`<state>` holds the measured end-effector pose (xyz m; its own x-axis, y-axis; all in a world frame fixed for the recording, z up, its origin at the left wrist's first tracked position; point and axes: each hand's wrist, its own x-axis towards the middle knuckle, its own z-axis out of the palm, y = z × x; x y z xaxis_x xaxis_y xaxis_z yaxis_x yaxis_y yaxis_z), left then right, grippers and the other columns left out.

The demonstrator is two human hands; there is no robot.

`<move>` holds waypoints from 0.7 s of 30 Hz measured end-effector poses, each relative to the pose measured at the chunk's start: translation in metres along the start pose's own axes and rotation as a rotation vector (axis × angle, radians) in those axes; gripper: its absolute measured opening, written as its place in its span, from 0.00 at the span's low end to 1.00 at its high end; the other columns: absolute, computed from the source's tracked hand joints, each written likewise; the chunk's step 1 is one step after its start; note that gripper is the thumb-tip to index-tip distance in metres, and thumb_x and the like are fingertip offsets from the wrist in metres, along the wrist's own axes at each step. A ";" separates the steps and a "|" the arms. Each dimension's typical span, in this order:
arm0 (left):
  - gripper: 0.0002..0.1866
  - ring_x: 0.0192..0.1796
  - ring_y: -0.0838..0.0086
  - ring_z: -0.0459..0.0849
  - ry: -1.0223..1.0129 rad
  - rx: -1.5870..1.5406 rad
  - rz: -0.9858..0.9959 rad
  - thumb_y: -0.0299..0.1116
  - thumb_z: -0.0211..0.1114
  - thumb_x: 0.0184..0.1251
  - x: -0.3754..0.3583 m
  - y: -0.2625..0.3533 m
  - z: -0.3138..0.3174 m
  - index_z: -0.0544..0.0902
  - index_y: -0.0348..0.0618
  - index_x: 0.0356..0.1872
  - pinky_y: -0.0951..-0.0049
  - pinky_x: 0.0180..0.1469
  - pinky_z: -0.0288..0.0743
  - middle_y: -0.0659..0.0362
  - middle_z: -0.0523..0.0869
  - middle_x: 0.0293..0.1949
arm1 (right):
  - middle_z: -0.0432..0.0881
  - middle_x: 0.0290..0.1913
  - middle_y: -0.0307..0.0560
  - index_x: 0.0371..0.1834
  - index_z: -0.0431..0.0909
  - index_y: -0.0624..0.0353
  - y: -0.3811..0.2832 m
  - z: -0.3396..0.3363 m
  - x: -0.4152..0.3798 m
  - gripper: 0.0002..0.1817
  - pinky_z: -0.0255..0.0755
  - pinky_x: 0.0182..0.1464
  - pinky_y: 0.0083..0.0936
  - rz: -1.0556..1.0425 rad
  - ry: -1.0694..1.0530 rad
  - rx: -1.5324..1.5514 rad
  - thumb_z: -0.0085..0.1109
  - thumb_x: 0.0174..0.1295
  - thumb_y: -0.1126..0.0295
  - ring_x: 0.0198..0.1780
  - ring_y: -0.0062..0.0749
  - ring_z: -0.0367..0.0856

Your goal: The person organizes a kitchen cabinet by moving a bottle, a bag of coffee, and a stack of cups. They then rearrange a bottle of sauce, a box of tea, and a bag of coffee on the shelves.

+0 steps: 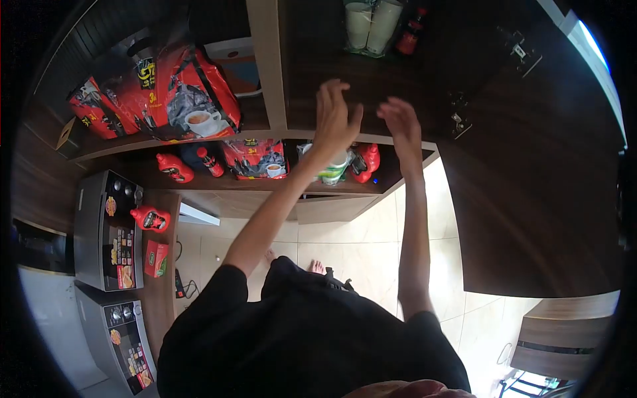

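Both arms reach forward to the dark wooden cabinet. My left hand (336, 123) is raised in front of the upper shelf, its fingers apart and nothing in it. To its right, my right hand (402, 126) is also raised, fingers spread and slightly blurred, holding nothing. Beyond them on the upper shelf stand wrapped white cups (373, 26) and a small dark bottle with a red label (411, 33). Below my hands, the lower shelf holds a red bottle (365, 163) and a green and white package (334, 174), partly hidden by my left wrist.
Red coffee bags (192, 99) fill the left upper compartment. Another coffee bag (257, 159) and red bottles (174, 168) stand on the lower shelf. Two toaster ovens (119, 232) are at left, beside a red box (156, 259). A dark cabinet door (531, 199) hangs open at right.
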<state>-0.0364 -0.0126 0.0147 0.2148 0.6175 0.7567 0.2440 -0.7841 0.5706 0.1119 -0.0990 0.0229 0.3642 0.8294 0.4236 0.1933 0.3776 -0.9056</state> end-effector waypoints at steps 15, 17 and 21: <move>0.38 0.67 0.45 0.71 -0.298 0.059 -0.158 0.44 0.71 0.62 0.104 -0.135 0.100 0.68 0.31 0.67 0.53 0.69 0.66 0.38 0.72 0.64 | 0.73 0.67 0.52 0.71 0.64 0.59 0.102 -0.015 0.164 0.40 0.63 0.67 0.52 0.077 0.086 -0.965 0.68 0.59 0.54 0.67 0.48 0.73; 0.40 0.68 0.48 0.71 -0.230 -0.017 -0.204 0.45 0.73 0.61 0.114 -0.152 0.108 0.67 0.32 0.69 0.53 0.70 0.66 0.41 0.72 0.65 | 0.71 0.69 0.54 0.72 0.64 0.60 0.112 -0.015 0.181 0.41 0.63 0.68 0.50 0.100 0.145 -1.009 0.69 0.58 0.54 0.67 0.50 0.73; 0.46 0.71 0.52 0.67 -0.114 0.175 -0.326 0.49 0.76 0.57 0.130 -0.140 0.104 0.65 0.34 0.71 0.53 0.73 0.63 0.43 0.70 0.67 | 0.70 0.69 0.61 0.74 0.62 0.65 0.111 -0.014 0.202 0.42 0.65 0.69 0.44 -0.047 0.192 -0.724 0.69 0.58 0.62 0.69 0.53 0.71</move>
<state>0.0560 0.1846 0.0000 0.2011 0.8431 0.4987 0.4727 -0.5295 0.7044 0.2195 0.1053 0.0083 0.4804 0.7080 0.5176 0.7395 -0.0097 -0.6731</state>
